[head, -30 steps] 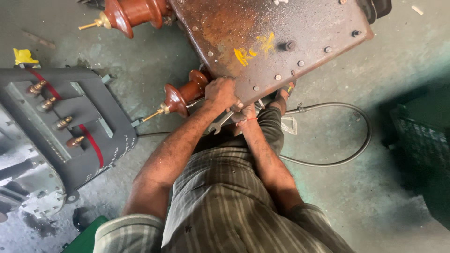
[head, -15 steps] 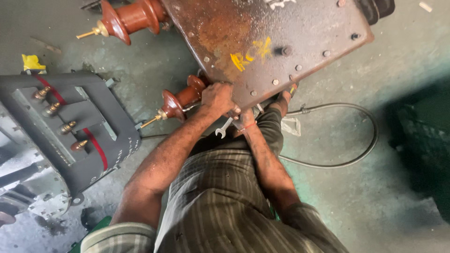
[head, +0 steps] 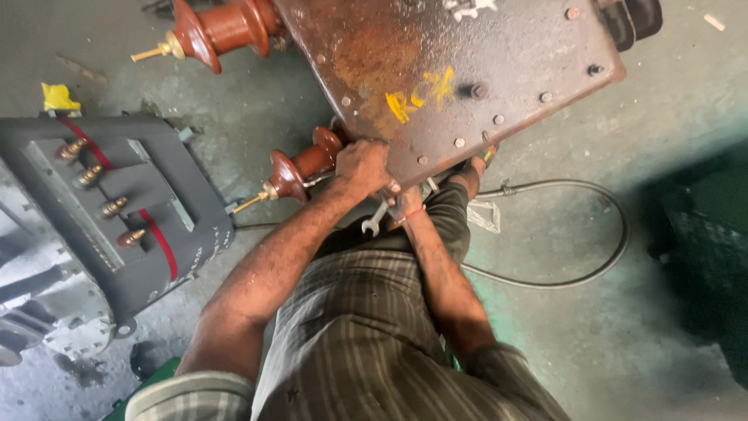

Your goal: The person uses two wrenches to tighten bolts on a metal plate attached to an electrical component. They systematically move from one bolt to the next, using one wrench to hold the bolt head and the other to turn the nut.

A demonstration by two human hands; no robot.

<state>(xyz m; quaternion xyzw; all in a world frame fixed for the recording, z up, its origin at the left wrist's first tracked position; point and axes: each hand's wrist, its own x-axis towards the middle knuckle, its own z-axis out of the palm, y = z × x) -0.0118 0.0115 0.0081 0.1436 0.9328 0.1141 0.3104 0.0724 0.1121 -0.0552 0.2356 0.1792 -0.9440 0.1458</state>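
My left hand [head: 362, 166] is closed over the lower edge of a rusty brown metal cover [head: 467, 54], right beside a brown ribbed insulator [head: 300, 168] with a brass tip. My right hand [head: 405, 199] is tucked under the same edge, mostly hidden, with a red thread on its wrist. It grips a steel spanner [head: 375, 222], whose open jaw sticks out between my two forearms. Bolts line the cover's rim, and yellow paint marks sit near its middle.
A second brown insulator [head: 218, 31] juts out at the top left. At the left stands a grey transformer cover [head: 117, 203] with brass terminals and red straps. A grey cable [head: 592, 257] loops over the concrete floor at the right. A dark crate [head: 709, 242] is at the far right.
My left hand has shifted slightly along the cover's edge by the insulator. The spanner's jaw now shows lower between my forearms. The view has drifted a little.
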